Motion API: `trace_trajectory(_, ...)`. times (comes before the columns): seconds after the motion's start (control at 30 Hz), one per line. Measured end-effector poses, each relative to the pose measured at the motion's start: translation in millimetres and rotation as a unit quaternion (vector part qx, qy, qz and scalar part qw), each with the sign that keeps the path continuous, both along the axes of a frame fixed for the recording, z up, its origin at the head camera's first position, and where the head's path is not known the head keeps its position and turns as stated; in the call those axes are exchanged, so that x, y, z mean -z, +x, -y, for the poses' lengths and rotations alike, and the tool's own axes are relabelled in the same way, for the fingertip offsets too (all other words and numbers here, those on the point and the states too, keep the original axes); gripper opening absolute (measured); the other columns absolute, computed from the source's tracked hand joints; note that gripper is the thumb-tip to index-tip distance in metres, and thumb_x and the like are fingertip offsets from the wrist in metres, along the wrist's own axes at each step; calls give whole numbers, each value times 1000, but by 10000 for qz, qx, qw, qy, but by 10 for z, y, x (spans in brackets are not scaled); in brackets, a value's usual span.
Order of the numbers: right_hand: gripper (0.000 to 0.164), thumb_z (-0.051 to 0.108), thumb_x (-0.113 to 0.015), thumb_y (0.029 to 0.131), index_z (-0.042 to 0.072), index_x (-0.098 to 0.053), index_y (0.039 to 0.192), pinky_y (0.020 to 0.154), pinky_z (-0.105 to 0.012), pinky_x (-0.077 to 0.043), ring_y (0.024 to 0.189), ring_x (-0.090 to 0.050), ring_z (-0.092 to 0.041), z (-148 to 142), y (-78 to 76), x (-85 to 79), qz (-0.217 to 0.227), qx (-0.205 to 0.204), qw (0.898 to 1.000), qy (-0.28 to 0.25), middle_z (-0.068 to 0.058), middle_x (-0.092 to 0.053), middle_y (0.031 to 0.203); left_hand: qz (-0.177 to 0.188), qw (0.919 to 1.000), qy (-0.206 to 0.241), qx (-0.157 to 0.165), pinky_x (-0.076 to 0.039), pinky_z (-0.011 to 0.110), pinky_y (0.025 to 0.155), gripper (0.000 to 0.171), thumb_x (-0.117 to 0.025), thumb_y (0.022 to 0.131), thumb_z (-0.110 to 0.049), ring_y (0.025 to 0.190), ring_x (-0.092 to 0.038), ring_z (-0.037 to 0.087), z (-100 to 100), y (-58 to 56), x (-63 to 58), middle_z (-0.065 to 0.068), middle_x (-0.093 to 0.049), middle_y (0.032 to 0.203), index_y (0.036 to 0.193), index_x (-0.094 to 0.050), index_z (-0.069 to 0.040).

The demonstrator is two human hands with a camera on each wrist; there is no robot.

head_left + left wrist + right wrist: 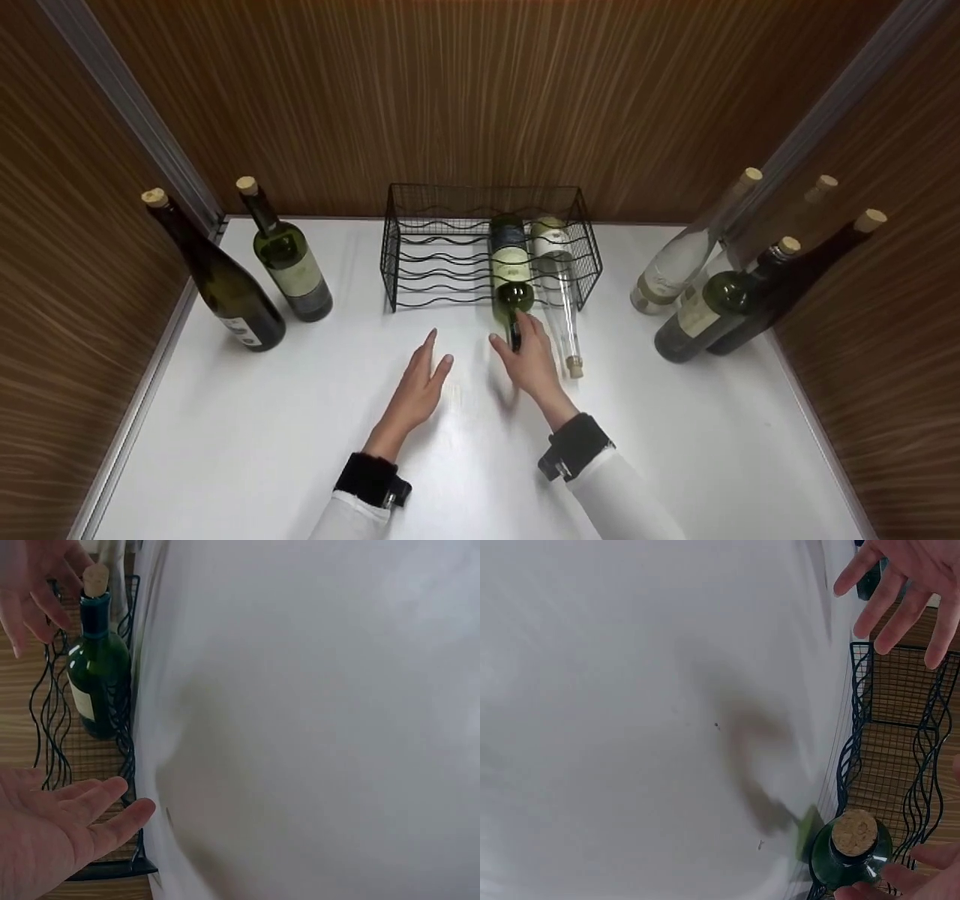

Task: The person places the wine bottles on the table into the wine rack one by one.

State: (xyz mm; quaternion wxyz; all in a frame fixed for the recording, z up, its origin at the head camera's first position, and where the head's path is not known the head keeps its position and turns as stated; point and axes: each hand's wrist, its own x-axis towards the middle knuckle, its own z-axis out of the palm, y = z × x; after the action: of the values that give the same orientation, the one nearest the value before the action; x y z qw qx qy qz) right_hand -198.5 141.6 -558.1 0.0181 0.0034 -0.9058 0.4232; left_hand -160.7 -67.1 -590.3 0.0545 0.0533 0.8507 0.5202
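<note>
A green wine bottle [512,266] with a cream label lies in the black wire rack [388,262], its corked neck towards me. My right hand [534,364] is at this neck, fingers spread loosely beside it; in the right wrist view the fingertips come close to the bottle's shoulder below the cork [854,832]. To its right a clear bottle [557,274] lies in the same rack, its corked neck reaching out over the table. Left of the green bottle, my left hand [415,390] hovers in front of the rack with fingers extended and nothing held.
Two dark green bottles, one tall [225,289] and one shorter [296,270], stand at the left. On the right stand a clear bottle [671,262], a green one [705,315] and a dark tall one [799,285]. Wood-grain panels [487,97] enclose the white table [465,465].
</note>
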Motion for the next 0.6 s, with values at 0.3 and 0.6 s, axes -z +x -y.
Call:
trace_trajectory(0.3,72,40,-65,95,1,-38,149,110,-54,-30,137,-33,-43,104,50,-117,194,-243,9995,-6,-25,-34,150,89,9992,-44,-398,-20,57,113,75,-35,102,-57,144,-20,39,226,-11,-21,21,-21,158,159,-14,-13)
trace_trajectory(0.6,75,44,-64,94,1,-38,149,109,-58,-29,137,-32,-43,195,89,-122,-42,-647,9977,188,-25,-35,150,109,9975,-128,-683,-18,55,114,78,-34,101,-60,145,-17,38,487,-2,-34,21,-18,159,159,-12,-13)
